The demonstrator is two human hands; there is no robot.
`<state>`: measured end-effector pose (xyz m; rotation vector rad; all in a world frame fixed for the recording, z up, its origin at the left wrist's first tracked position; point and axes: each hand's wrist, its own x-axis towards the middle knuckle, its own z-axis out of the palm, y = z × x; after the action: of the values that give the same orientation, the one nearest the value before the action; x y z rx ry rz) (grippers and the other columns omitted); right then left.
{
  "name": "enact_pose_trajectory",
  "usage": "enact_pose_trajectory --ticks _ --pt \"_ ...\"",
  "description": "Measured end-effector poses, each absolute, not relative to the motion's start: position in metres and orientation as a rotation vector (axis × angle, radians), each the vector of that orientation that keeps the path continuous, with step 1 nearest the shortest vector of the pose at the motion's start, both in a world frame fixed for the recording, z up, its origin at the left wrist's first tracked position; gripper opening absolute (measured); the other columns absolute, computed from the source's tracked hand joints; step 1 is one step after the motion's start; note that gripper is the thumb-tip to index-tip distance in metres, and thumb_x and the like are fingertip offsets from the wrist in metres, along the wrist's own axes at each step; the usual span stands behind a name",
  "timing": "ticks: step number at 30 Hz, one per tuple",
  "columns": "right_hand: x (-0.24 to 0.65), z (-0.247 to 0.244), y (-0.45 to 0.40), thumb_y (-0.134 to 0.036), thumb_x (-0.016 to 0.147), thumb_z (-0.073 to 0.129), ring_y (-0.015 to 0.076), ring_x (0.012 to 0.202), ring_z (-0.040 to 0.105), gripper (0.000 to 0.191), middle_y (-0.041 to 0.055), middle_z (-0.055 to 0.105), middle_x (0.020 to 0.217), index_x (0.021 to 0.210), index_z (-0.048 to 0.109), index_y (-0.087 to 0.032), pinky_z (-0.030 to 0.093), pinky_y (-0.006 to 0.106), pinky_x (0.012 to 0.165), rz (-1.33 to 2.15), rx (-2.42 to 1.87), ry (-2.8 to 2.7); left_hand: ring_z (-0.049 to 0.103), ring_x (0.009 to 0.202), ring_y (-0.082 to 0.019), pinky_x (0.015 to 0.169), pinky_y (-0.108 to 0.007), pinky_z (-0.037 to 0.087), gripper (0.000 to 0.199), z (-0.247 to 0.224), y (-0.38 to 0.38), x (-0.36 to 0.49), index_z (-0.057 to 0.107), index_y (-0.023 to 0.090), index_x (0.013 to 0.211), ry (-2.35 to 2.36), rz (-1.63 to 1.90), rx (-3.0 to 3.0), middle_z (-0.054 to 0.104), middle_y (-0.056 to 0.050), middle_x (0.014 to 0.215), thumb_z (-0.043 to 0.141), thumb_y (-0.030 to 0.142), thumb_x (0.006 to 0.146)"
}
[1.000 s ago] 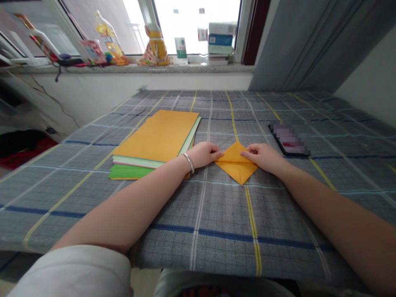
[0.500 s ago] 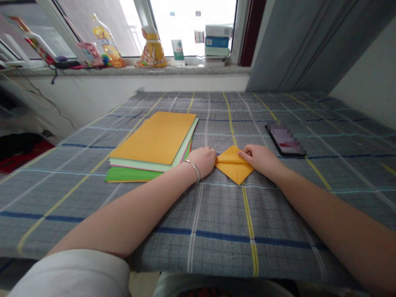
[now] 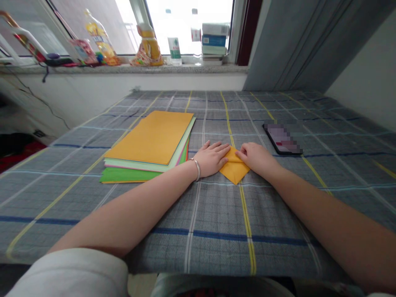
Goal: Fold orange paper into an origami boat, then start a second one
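A folded piece of orange paper (image 3: 235,171), diamond-shaped with a crease line across it, lies flat on the checked tablecloth. My left hand (image 3: 212,157), with a silver bracelet at the wrist, rests spread over its left corner, fingers stretched out. At the right corner, my right hand (image 3: 255,156) has its fingers curled, with the thumb and forefinger on the paper's edge. That corner is hidden under the right hand. To the left of the hands lies a stack of coloured paper (image 3: 151,138), orange on top, with pale green, pink and green sheets showing beneath.
A phone (image 3: 283,140) lies on the checked tablecloth (image 3: 216,210) at the right. Along the windowsill (image 3: 185,69) stand a bottle (image 3: 102,37), a yellow container (image 3: 150,45), a white-and-green tube (image 3: 174,48) and stacked boxes (image 3: 214,41). A grey curtain (image 3: 293,41) hangs at the back right.
My left hand has gone from a closed grip at the paper's left corner to lying open and flat over it. My right hand stays at the right corner. The view has shifted slightly.
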<state>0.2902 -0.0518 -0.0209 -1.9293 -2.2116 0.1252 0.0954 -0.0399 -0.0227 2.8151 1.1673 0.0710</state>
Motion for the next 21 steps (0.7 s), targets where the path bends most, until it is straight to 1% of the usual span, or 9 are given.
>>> enact_pose_trajectory --ticks 3,6,9,14,21 --pt "0.290 -0.021 -0.051 -0.034 0.091 0.051 0.0207 0.082 0.059 0.023 0.0076 0.066 0.087 0.074 0.056 -0.020 0.038 0.030 0.068 0.120 -1.948 -2.217 0.017 0.149 -0.024 0.120 -0.052 0.012 0.056 -0.021 -0.040 0.098 0.023 0.019 0.153 1.196 -0.043 2.790 0.023 -0.002 0.160 0.018 0.040 0.102" --pt "0.289 -0.022 -0.051 -0.033 0.091 0.051 0.0213 0.083 0.060 0.021 0.0085 0.066 0.089 0.076 0.057 -0.020 0.039 0.030 0.069 0.112 -1.952 -2.209 0.014 0.149 -0.024 0.121 -0.051 0.012 0.058 -0.020 -0.039 0.099 0.020 0.018 0.154 1.237 -0.083 2.776 0.019 -0.001 0.161 0.015 0.042 0.101" --pt "0.288 -0.023 -0.051 -0.032 0.092 0.050 0.0217 0.085 0.061 0.021 0.0095 0.067 0.091 0.078 0.059 -0.019 0.039 0.030 0.068 0.101 -1.960 -2.207 0.016 0.149 -0.025 0.121 -0.050 0.014 0.059 -0.020 -0.037 0.101 0.020 0.018 0.155 1.263 -0.095 2.782 0.018 0.000 0.162 0.014 0.043 0.101" --pt "0.288 -0.025 -0.052 -0.032 0.092 0.050 0.0213 0.084 0.062 0.019 0.0092 0.067 0.091 0.084 0.060 -0.019 0.040 0.030 0.067 0.060 -1.956 -2.209 0.021 0.147 -0.025 0.120 -0.047 0.017 0.060 -0.020 -0.036 0.106 0.022 0.018 0.154 1.293 -0.107 2.785 0.021 0.000 0.161 0.014 0.043 0.101" --pt "0.289 -0.026 -0.052 -0.033 0.091 0.051 0.0223 0.081 0.061 0.019 0.0087 0.067 0.088 0.081 0.059 -0.020 0.040 0.032 0.066 0.073 -1.951 -2.180 0.013 0.150 -0.028 0.120 -0.055 0.012 0.061 -0.018 -0.038 0.109 0.021 0.021 0.155 1.359 -0.126 2.723 0.016 0.002 0.162 0.013 0.047 0.099"
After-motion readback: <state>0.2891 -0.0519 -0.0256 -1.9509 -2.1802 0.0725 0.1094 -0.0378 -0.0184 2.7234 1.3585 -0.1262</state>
